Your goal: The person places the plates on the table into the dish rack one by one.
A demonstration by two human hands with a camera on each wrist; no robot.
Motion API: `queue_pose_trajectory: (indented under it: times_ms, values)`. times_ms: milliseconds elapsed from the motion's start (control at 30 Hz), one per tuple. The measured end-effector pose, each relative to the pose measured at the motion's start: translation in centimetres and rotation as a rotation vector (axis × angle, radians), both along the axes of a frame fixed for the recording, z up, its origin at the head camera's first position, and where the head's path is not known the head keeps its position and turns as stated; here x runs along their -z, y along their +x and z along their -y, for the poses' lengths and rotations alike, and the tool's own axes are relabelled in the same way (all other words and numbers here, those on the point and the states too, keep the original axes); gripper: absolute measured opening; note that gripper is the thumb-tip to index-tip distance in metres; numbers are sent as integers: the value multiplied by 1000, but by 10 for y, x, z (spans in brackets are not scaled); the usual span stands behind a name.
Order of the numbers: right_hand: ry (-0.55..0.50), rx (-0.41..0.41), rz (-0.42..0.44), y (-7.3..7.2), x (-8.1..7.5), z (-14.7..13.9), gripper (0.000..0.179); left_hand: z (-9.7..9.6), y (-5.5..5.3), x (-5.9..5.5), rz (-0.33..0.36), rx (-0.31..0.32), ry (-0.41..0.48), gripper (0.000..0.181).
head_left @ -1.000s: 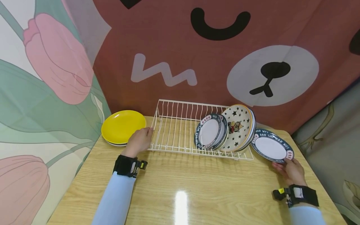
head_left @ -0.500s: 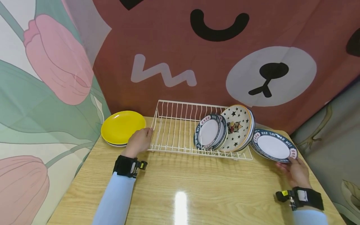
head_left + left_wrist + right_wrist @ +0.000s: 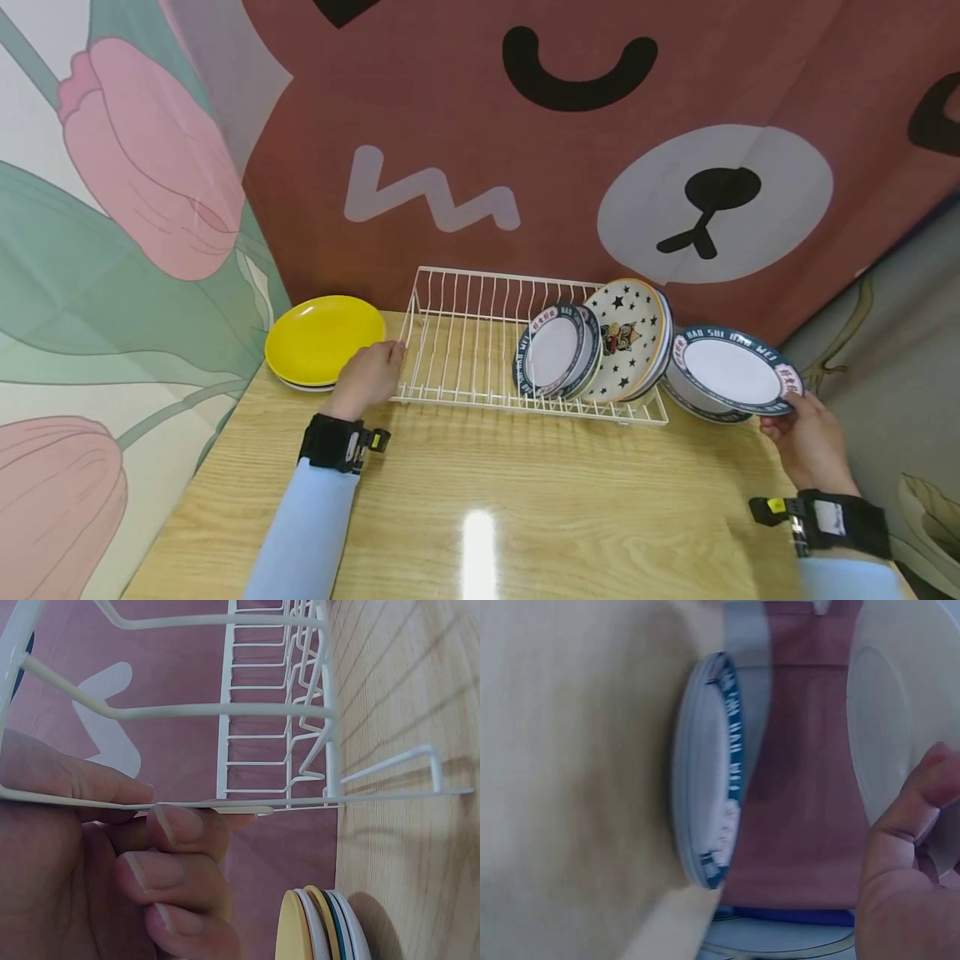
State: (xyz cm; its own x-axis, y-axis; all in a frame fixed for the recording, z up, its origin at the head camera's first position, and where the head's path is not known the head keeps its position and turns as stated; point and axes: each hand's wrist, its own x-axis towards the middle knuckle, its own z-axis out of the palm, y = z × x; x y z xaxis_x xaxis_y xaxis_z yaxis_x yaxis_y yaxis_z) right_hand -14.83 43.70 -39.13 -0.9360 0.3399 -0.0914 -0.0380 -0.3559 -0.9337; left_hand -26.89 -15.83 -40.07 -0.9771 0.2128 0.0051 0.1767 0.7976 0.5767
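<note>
My left hand (image 3: 363, 382) grips the left end of a white wire dish rack (image 3: 187, 711), thumb and fingers pinching its thin end wire. At the right, my right hand (image 3: 813, 440) pinches the rim of a white plate (image 3: 731, 372) with a blue lettered border. That plate is raised and tilted; the right wrist view shows its pale underside. Below it on the table lies a stack of matching plates (image 3: 705, 780). In the rack's right half stand smaller blue-rimmed plates (image 3: 555, 354) and larger plates, the front one star-patterned (image 3: 624, 342).
A yellow plate (image 3: 322, 337) tops a pile left of the rack, beside my left hand. The wooden table (image 3: 570, 492) extends in front of the rack. Behind stands a cloth backdrop (image 3: 450, 108) with a bear face.
My right hand has lifted the top blue-rimmed plate off the stack, moving up and right and uncovering the plates below. The left hand keeps its grip on the rack.
</note>
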Motion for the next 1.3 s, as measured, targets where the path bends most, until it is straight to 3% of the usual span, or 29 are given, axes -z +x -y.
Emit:
queue_pose_trajectory:
  times_ms: [367, 667, 833, 1033, 1300]
  values:
    - [-40, -14, -79, -3, -47, 2, 18, 0, 0, 1, 5, -8, 3, 42]
    - [38, -9, -10, -5, -87, 9, 32, 0, 0, 1, 11, -3, 3, 47]
    - [60, -21, -36, -8, -109, 18, 34, 0, 0, 1, 6, -1, 0, 49]
    - [140, -63, -76, -16, -128, 33, 47, 1, 0, 2, 9, -5, 10, 51]
    - [342, -87, -12, -33, -147, 59, 71, -1, 0, 2, -24, -7, 2, 48]
